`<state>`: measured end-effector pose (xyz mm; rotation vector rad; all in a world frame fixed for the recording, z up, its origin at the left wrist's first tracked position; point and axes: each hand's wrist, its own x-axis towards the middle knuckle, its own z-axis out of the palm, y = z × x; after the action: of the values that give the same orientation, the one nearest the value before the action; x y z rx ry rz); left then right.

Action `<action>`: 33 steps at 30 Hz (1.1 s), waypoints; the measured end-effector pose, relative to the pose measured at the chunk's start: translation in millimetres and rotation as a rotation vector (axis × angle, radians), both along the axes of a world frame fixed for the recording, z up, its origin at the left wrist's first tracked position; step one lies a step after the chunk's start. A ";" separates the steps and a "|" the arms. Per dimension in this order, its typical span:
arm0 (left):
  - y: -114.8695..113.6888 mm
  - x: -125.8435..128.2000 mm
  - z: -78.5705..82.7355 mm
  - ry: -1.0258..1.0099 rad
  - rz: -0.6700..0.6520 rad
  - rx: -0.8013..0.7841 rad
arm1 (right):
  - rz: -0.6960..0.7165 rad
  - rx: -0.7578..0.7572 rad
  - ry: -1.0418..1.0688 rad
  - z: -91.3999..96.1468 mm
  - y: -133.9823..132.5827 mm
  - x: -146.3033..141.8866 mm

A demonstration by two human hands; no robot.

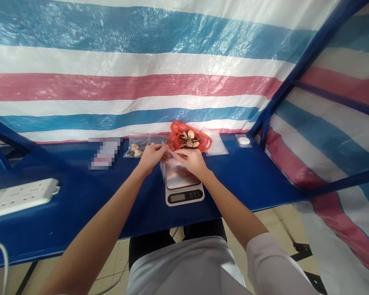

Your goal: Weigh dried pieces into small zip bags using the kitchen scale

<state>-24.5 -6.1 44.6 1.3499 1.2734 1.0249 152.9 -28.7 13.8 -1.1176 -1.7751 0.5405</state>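
Note:
Both my hands meet over the left back corner of a kitchen scale (183, 177) with a metal plate and a small display. My left hand (153, 155) is closed, pinching one side of a clear plastic bag (162, 169). Its other side is between the fingertips of my right hand (189, 159), also closed. The bag hangs by the scale's left edge; its contents cannot be made out. Just behind my hands lies a red mesh bag (207, 144), open, with dried mushroom-like slices (190, 141) inside. Left of my left hand is a clear bag of similar pieces (135, 150).
A stack of clear bags (217, 145) lies right of the mesh bag, and a small packet with a white disc (243, 141) is farther right. A blurred-out item (106, 153) and a white power strip (24, 196) occupy the left of the blue table (89, 205). Blue frame bars (295, 65) rise at right.

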 end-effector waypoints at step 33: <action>-1.0 -30.2 -7.4 0.486 -0.027 0.381 | 0.064 -0.342 0.203 8.0 27.3 28.1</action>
<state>-54.7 -7.1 37.2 1.9926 1.4479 0.9863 181.0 -1.4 21.8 -1.1906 -1.5822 0.9893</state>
